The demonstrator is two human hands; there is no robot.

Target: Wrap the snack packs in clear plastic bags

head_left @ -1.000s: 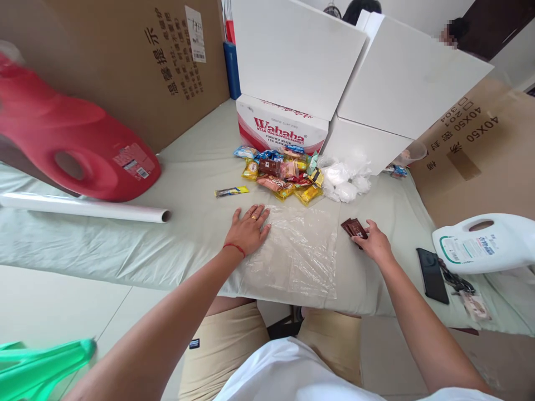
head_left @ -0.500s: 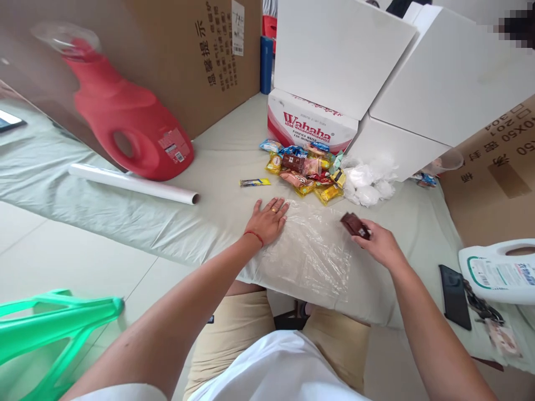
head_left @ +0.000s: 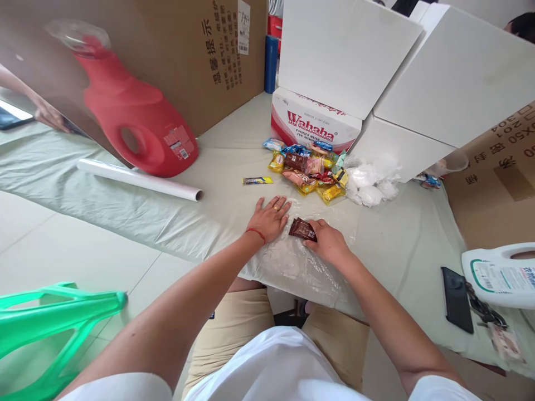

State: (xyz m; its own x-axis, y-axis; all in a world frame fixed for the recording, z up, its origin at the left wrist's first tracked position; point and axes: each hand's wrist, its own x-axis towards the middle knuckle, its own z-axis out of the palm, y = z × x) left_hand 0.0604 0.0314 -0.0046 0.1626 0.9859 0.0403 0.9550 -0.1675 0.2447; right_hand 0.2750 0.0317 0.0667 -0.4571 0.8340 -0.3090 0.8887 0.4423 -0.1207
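Observation:
My left hand (head_left: 271, 218) lies flat with fingers spread at the left edge of a clear plastic sheet (head_left: 288, 259), on the cloth-covered table (head_left: 393, 250). In my right hand (head_left: 328, 239) are small dark brown snack packets (head_left: 301, 229), pinched between thumb and fingers over the middle of the sheet. Whether the packets touch the sheet, I cannot tell. Beyond both hands sits a pile of colourful wrapped snacks (head_left: 311, 167). A thin yellow and blue packet (head_left: 257, 180) rests just past my left fingertips.
Crumpled white plastic bags (head_left: 371, 181) lie beside the snacks, before a Wahaha carton (head_left: 315, 122). At left are a red jug (head_left: 142, 122) and a white roll (head_left: 142, 179). A phone (head_left: 457, 299) and white bottle (head_left: 501, 274) are at right. Another person's hand (head_left: 52, 114) shows far left.
My right hand has moved left with the brown packets, from the sheet's right edge to its middle. My left hand stays flat. Another person's hand has appeared at far left.

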